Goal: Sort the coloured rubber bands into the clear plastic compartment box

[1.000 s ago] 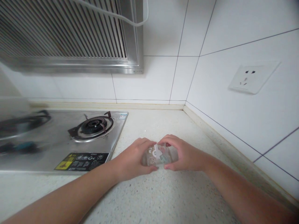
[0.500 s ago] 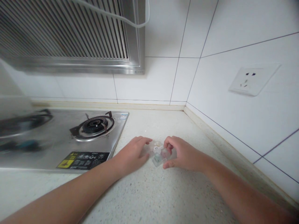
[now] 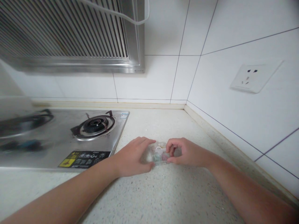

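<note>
A small clear plastic box (image 3: 161, 162) with divided compartments lies on the speckled countertop between my hands. Inside it are small items: a pale green one (image 3: 156, 158), a pink one (image 3: 164, 156) and some whitish ones towards the back, all too blurred to name. My left hand (image 3: 136, 155) spans the box's left end, thumb at the front edge and fingers at the back. With curled fingers, my right hand (image 3: 183, 151) grips the right end, its thumb near the front corner. Its fingertips partly hide that end, and I cannot tell whether they also pinch a small item.
To the left is a steel gas hob (image 3: 58, 133) with a black burner (image 3: 95, 123). A range hood (image 3: 93, 65) with a hanging white cable (image 3: 135, 22) is overhead. White tiled walls meet in the corner; a socket (image 3: 249, 77) is on the right wall.
The box has turned from a slant to lie squarely between my hands. My left hand has moved right and closed around its left end; my right hand has shifted slightly right.
</note>
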Tool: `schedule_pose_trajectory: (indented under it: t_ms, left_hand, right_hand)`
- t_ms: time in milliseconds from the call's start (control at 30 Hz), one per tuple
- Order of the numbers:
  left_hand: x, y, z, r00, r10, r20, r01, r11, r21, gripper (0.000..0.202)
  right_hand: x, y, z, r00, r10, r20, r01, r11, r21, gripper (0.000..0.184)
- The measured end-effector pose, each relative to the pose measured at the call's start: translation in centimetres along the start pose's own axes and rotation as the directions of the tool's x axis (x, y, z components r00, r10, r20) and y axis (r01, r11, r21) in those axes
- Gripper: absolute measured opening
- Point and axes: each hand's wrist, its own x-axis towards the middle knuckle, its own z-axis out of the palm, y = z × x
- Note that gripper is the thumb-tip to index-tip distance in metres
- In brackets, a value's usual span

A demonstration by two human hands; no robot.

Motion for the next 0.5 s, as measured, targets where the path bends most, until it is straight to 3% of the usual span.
schedule_pose_trajectory:
  t_ms: [100, 200, 300, 400, 500]
  left_hand:
    - [0.1, 0.0, -0.2, 1.000, -0.023, -0.012, 0.023, 1.000, 0.008, 0.065]
    - [0.2, 0.0, -0.3, 0.997, -0.081, 0.008, 0.081, 0.997, -0.002, 0.070]
    - [0.2, 0.0, -0.4, 0.996, -0.087, -0.015, 0.088, 0.996, 0.021, 0.074]
    - [0.1, -0.2, -0.3, 0.998, -0.036, -0.051, 0.039, 0.998, 0.057, 0.082]
    - [0.1, -0.6, 0.0, 1.000, -0.012, -0.003, 0.012, 1.000, 0.024, 0.086]
  right_hand:
    - [0.2, 0.3, -0.1, 0.996, -0.027, -0.079, 0.024, 0.999, -0.040, 0.027]
    - [0.5, 1.0, -0.1, 0.973, -0.004, -0.230, -0.030, 0.989, -0.147, 0.020]
    - [0.7, 1.3, 0.0, 0.969, 0.015, -0.247, -0.061, 0.982, -0.180, 0.018]
    - [0.7, 0.8, 0.4, 0.977, -0.048, -0.206, 0.008, 0.981, -0.193, 0.037]
    - [0.8, 0.1, 0.9, 0.975, -0.170, -0.142, 0.131, 0.960, -0.247, 0.068]
